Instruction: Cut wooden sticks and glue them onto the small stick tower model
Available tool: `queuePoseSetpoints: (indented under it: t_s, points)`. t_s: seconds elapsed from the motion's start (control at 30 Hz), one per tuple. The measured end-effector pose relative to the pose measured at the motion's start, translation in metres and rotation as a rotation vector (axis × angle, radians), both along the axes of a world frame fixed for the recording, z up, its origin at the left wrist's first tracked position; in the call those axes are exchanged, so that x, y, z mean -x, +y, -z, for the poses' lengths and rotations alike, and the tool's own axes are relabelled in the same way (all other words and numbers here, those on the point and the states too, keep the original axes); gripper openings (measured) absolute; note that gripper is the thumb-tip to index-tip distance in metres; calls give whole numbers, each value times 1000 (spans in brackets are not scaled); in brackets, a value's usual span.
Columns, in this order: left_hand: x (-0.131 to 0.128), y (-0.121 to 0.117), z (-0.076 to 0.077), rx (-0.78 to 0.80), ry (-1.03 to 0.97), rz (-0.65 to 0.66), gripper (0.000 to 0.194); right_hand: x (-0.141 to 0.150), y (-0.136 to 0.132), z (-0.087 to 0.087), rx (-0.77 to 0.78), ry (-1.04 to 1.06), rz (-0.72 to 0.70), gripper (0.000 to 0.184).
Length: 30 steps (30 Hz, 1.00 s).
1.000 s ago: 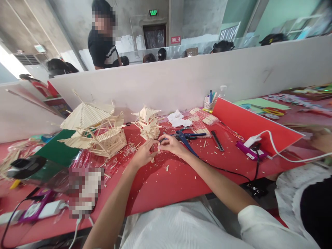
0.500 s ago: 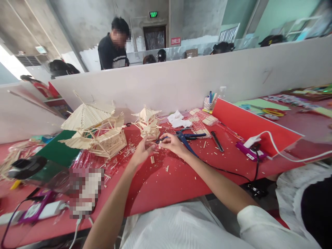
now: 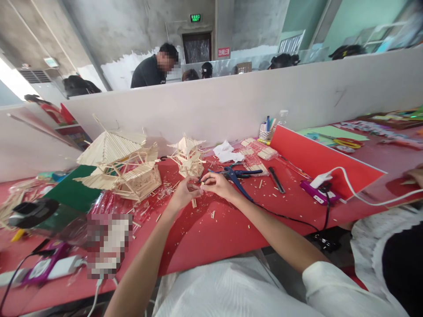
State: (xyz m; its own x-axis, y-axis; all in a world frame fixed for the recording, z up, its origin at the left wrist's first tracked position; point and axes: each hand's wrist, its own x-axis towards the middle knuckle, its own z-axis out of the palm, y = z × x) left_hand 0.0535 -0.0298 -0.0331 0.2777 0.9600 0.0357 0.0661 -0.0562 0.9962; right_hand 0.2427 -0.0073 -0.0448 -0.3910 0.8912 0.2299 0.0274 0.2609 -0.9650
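My left hand (image 3: 185,192) and my right hand (image 3: 218,185) meet fingertip to fingertip just above the red table, in front of the small stick pavilion (image 3: 188,159). A short pale wooden stick piece (image 3: 202,184) shows at the pinched fingertips of my right hand. The thumb and fingers of my left hand are curled together beside it; whatever they grip is too small to make out. Blue-handled pliers (image 3: 236,179) lie just right of my right hand. Several cut sticks (image 3: 194,203) rest on the table below my hands.
A larger stick pavilion (image 3: 122,163) stands at left, near a bottle (image 3: 49,220). At right are a black utility knife (image 3: 276,179), bundled sticks (image 3: 267,152), a leaning red board (image 3: 317,158) and a purple power strip (image 3: 319,193). A white partition (image 3: 198,110) runs behind.
My hands have shifted slightly, the left one lower and closer to the right fingertips. Beyond the partition, a person in a dark shirt has bent down and moved right.
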Motion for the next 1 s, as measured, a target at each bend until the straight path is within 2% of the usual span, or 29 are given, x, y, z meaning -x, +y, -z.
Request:
queuePoseSetpoints:
  t_s: [0.13, 0.3, 0.4, 0.63, 1.0]
  points:
    - [1, -2, -3, 11, 20, -2, 61, 0, 2, 3, 15, 21, -36, 30]
    - [3, 0, -1, -6, 83, -7, 58, 1, 6, 5, -92, 10, 44, 25]
    - [3, 1, 1, -12, 115, -3, 56, 1, 5, 3, -89, -21, 42, 24]
    - [1, -1, 0, 27, 20, -17, 59, 3, -1, -2, -135, -14, 65, 23]
    - [-3, -1, 3, 4, 20, -52, 57, 4, 1, 2, -169, 18, 83, 24]
